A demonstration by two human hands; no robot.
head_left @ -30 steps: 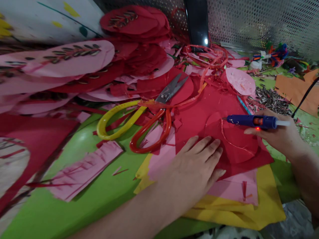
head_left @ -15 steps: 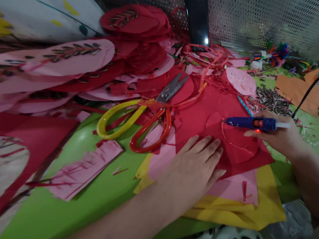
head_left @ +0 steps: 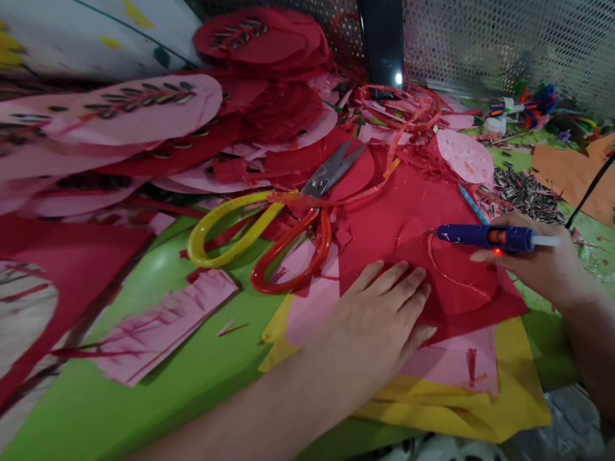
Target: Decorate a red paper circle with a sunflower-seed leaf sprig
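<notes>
Beyond the left hand (head_left: pixel 384 314) and well to its left, a pink oval (head_left: pixel 125 131) already bears dark seeds. Between the hands, the red cut-out (head_left: pixel 464 257) has a curved string (head_left: pixel 449 280) but no seeds, so it looks only partly done. The left hand lies flat, fingers slightly spread, on the red paper (head_left: pixel 375 218) at the cut-out's left edge. The right hand (head_left: pixel 548 262) grips a blue glue gun (head_left: pixel 468 235), nozzle by the string's upper end; loose seeds (head_left: pixel 523 192) lie beyond that hand.
</notes>
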